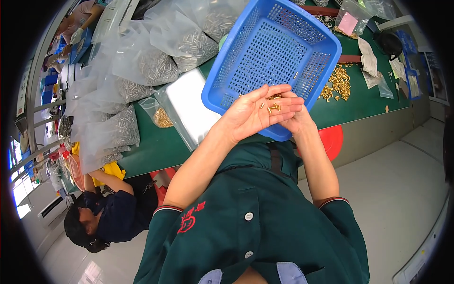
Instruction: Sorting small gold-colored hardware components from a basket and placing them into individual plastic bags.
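**Brass pieces (273,109) across our hands, over the blue basket (279,40)**

Our left hand (250,111) is turned palm up and spread out, with a few small brass pieces lying loose on it. Our right hand (301,122) is just behind and partly under it; we cannot tell how its fingers are set, since the left covers most of them. More brass pieces show between the two. Both are over the near end of the basket, which stands on the green worktop (149,154) with its perforated floor showing.

Right of the basket, we see a loose heap (339,84) of brass pieces. Far right, a clear bag (362,23) holds a pink slip (347,22). To the left, a small bag (162,117) contains brass pieces, beside a flat white thing (191,104). Farther left, large clear bags (156,66) bulge with silver pieces.
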Tool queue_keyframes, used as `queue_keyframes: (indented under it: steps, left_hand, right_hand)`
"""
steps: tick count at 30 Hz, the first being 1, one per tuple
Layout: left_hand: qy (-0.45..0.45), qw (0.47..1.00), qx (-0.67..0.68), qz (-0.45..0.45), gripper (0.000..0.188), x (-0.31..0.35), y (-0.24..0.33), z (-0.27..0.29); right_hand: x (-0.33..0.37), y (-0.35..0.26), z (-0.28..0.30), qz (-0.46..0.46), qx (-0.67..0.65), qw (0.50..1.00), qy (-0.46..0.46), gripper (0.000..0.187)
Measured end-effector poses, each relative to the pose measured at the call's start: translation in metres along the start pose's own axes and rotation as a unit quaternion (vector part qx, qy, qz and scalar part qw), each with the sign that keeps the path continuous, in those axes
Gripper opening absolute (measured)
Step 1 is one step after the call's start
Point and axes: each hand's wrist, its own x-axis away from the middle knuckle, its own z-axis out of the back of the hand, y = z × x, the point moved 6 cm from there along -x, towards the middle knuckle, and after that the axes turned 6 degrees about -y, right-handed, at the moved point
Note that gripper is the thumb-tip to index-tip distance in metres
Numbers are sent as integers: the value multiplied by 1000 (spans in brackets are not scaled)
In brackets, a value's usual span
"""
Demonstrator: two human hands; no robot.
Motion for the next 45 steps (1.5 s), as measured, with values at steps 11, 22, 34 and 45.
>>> queue_keyframes:
  steps: [11,22,34,45]
  left_hand:
    - [2,998,43,-41,44,26,21,3]
    - [443,671,-591,-71,24,189,236,87]
    - [270,368,-840,292,28,213,253,173]
    - [313,421,-785,330,24,215,245,175]
  right_hand:
    - [-13,11,15,-49,-70,995,60,19]
    - [-13,5,10,-51,-27,981,185,16]
    - [-9,4,13,-35,-44,982,178,15]
    - [-6,2,8,-36,-50,979,194,17]
